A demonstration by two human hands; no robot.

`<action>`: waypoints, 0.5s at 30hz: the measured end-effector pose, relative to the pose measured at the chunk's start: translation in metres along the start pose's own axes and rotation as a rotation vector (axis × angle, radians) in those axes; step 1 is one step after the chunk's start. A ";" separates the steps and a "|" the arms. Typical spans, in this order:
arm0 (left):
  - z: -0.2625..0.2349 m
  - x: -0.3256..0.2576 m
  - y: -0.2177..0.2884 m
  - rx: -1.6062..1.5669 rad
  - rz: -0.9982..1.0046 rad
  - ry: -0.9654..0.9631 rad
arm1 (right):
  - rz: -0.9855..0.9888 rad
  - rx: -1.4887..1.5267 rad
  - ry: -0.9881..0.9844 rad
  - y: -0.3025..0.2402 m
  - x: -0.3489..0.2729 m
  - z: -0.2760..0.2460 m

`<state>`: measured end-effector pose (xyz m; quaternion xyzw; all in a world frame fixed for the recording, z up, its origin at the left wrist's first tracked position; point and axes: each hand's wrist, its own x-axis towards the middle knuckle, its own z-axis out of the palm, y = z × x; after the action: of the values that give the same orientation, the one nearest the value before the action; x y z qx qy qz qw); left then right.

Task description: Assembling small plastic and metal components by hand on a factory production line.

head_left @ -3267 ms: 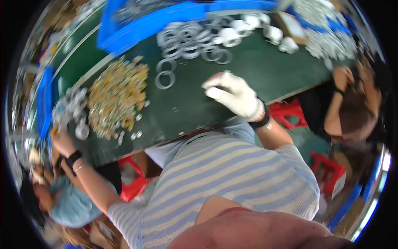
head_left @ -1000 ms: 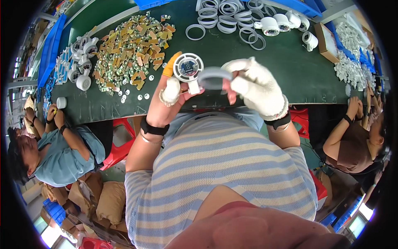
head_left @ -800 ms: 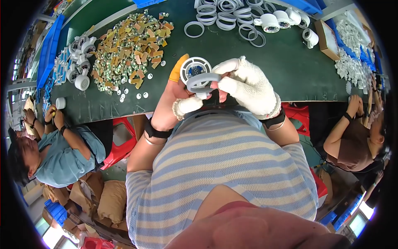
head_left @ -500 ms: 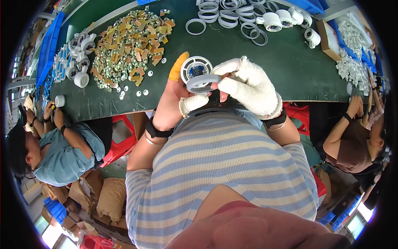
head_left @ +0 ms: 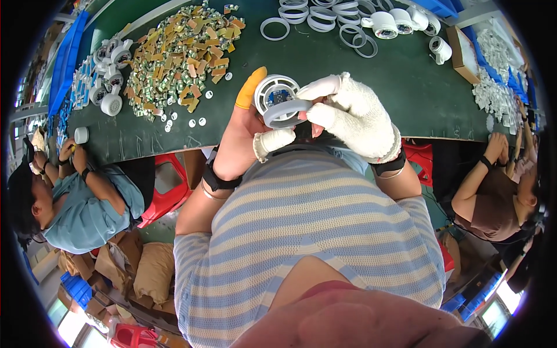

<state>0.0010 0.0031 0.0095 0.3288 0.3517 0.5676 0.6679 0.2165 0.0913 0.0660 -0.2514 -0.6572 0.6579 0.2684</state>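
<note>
The left hand, orange-cot fingertip, grips a round white housing; the knit-gloved right hand pinches a grey ring against it

Big change from a few seconds back: then the right hand lay flat out on the counter among the loose rings and the left hand was off at the counter's left edge. Now both are up together in front of the striped shirt. A second ago the grey ring sat apart in the right hand's grip, just beside the round white housing; now that ring lies against the housing's face, thumb and gloved fingers closed over it. In the last half second, barely a shift.
</note>
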 end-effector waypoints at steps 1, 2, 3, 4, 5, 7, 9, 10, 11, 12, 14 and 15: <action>0.000 0.000 -0.001 -0.011 0.014 -0.004 | 0.000 0.001 -0.002 -0.001 0.000 0.000; 0.000 0.000 -0.002 -0.021 0.029 -0.009 | 0.026 0.013 -0.010 -0.004 0.001 0.001; 0.000 -0.001 -0.003 -0.020 0.030 -0.008 | 0.053 0.024 -0.019 -0.005 0.001 0.002; -0.001 -0.001 -0.004 0.031 0.057 -0.007 | 0.052 0.024 -0.021 -0.003 0.000 0.001; -0.002 -0.001 -0.005 0.084 0.084 -0.006 | -0.014 -0.089 0.006 0.003 -0.001 0.001; -0.002 -0.001 -0.008 0.149 0.115 -0.010 | -0.089 -0.201 0.022 0.015 0.002 -0.001; -0.001 -0.001 -0.014 0.222 0.133 0.006 | -0.247 -0.457 0.169 0.027 0.010 -0.003; -0.001 0.000 -0.016 0.297 0.141 0.001 | -0.100 -0.366 0.184 0.029 0.011 -0.001; -0.001 0.002 -0.018 0.372 0.147 -0.003 | -0.108 -0.363 0.173 0.029 0.013 0.002; 0.003 0.001 -0.015 0.351 0.098 -0.008 | -0.124 -0.399 0.164 0.030 0.015 0.007; 0.002 0.001 -0.017 0.430 0.113 -0.039 | -0.224 -0.555 0.127 0.028 0.022 0.014; 0.002 0.000 -0.017 0.465 0.095 -0.059 | -0.242 -0.576 0.082 0.029 0.025 0.015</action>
<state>0.0113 0.0002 -0.0037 0.5064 0.4376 0.4921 0.5567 0.1868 0.0977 0.0375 -0.2634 -0.8303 0.3972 0.2889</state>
